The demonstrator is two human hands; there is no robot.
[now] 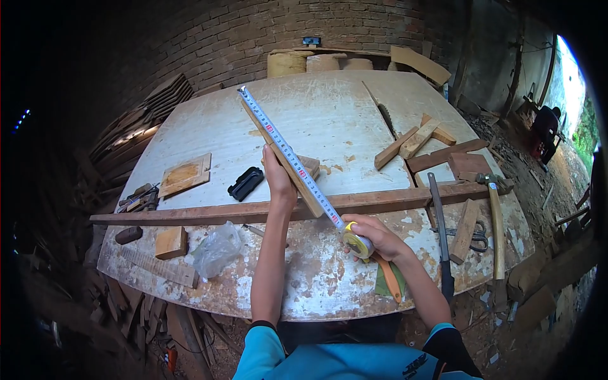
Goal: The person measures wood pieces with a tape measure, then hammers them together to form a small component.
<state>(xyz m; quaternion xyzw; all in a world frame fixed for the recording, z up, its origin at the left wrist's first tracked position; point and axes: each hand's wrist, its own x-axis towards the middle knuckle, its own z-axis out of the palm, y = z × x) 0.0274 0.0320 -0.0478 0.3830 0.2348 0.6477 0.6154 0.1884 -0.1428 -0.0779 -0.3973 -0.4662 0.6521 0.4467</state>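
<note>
A narrow wooden strip (308, 197) slants over the table, with the blue and white blade of a tape measure (358, 243) stretched along it. The blade's hooked end lies at the strip's far end. My left hand (278, 174) is wrapped round the middle of the strip. Closed on the yellow tape case is my right hand (375, 235), near the strip's close end. A small wooden block (309, 166) sits just behind the strip. Under my right hand, an orange-brown handle (387, 278) rests on a green piece.
A long beam (240, 211) crosses the worn table (304, 297). On the right are a hammer (496, 234), scissors (479, 237), a long dark tool (441, 234) and wood pieces. A saw blade (386, 118) protrudes behind. A black case (246, 183), plastic bag (218, 248) and block (171, 243) lie left.
</note>
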